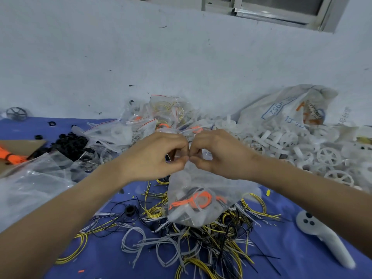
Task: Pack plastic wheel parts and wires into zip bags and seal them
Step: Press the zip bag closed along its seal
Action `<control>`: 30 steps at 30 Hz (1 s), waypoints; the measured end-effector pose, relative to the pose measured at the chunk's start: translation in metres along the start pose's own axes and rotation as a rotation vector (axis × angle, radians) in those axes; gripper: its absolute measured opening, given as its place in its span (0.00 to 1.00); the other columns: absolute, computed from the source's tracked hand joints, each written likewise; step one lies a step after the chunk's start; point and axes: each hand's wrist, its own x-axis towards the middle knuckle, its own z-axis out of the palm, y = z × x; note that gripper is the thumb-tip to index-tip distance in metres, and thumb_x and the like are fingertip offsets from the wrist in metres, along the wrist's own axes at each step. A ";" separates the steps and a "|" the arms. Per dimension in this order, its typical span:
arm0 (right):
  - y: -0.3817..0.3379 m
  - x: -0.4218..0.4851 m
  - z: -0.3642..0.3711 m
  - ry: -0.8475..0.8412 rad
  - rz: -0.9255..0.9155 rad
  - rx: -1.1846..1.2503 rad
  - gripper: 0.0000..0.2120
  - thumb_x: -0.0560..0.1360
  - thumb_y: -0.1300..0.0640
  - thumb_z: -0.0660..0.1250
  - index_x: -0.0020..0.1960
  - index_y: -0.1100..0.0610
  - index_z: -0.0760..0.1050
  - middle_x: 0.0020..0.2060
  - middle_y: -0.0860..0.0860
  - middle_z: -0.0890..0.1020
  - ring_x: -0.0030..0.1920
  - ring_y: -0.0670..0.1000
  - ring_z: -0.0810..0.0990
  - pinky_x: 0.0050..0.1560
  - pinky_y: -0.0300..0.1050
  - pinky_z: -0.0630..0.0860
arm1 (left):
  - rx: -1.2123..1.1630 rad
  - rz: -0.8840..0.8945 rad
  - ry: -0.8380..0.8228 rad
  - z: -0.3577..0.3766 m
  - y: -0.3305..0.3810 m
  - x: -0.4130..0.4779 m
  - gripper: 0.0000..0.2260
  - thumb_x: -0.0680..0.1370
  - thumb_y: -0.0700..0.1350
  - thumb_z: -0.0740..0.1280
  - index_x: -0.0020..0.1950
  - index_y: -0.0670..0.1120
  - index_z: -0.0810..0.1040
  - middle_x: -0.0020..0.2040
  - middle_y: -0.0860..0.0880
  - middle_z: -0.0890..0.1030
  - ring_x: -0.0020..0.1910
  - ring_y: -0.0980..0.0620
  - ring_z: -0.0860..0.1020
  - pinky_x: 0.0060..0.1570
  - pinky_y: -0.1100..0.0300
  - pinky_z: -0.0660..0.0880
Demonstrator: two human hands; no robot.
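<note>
- Pinching the mouth of the zip bag from both sides, left hand and right hand close together, thumb tips almost meeting.
- Fingers of both hands curled in, thumb against forefinger on the top edge of the film; none spread, none idle.
- Hanging below the hands in mid-view, over the tangle of loose wires on the blue desk; bottom either resting on the wires or just clear of them, impossible to tell.
- Loaded already: a coil of orange wire plain through the film, pale wheel parts dimly beside and under the coil.
- Probably at the sealing step, with the contents in and the mouth gathered; zip track hidden behind the fingers, so closed or open not readable.
- Likely light, limp and slick to handle, with a lumpy load prone to sag and swing.
- Best taken at the stiffer zip strip along the top, not at the thin film below.
- To close: press thumb and forefinger together on the strip and slide outward from the middle, keeping wire ends clear of the track.
- Risk of a partial seal over a stray wire end, or of film slipping under a loose pinch.
- Nearby: heap of white wheel parts to the right, filled bags piled at the wall, black parts to the left, a white controller at lower right.
</note>
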 end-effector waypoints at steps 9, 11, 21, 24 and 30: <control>0.004 -0.010 0.002 0.039 0.044 0.093 0.01 0.70 0.64 0.71 0.40 0.62 0.81 0.35 0.51 0.81 0.36 0.43 0.72 0.40 0.34 0.64 | 0.035 0.028 -0.073 -0.002 0.003 0.007 0.03 0.72 0.43 0.64 0.39 0.45 0.76 0.35 0.57 0.73 0.35 0.61 0.70 0.38 0.61 0.70; 0.005 -0.012 0.002 0.043 0.070 0.139 0.01 0.71 0.64 0.71 0.41 0.62 0.81 0.36 0.50 0.81 0.36 0.43 0.74 0.41 0.33 0.66 | 0.027 0.045 -0.071 -0.002 0.004 0.008 0.03 0.72 0.42 0.65 0.38 0.44 0.76 0.34 0.57 0.72 0.35 0.62 0.69 0.38 0.65 0.68; 0.010 -0.022 0.000 0.036 0.079 0.109 0.03 0.73 0.62 0.70 0.42 0.62 0.80 0.37 0.53 0.82 0.39 0.50 0.78 0.43 0.40 0.70 | 0.023 0.053 -0.141 0.000 0.006 0.014 0.03 0.73 0.39 0.67 0.40 0.45 0.77 0.35 0.58 0.74 0.36 0.60 0.71 0.39 0.66 0.68; 0.014 -0.027 -0.003 0.055 0.058 0.061 0.02 0.72 0.63 0.70 0.41 0.61 0.80 0.35 0.51 0.81 0.38 0.51 0.77 0.44 0.43 0.70 | 0.026 0.050 -0.143 -0.001 0.007 0.015 0.04 0.73 0.38 0.67 0.40 0.45 0.77 0.35 0.57 0.74 0.36 0.59 0.72 0.39 0.66 0.68; 0.015 -0.031 -0.001 0.044 0.068 0.080 0.03 0.73 0.61 0.70 0.41 0.61 0.80 0.35 0.49 0.79 0.37 0.46 0.72 0.43 0.38 0.66 | 0.104 0.064 -0.197 0.002 0.012 0.023 0.03 0.74 0.42 0.67 0.40 0.45 0.77 0.34 0.57 0.72 0.35 0.57 0.70 0.38 0.60 0.67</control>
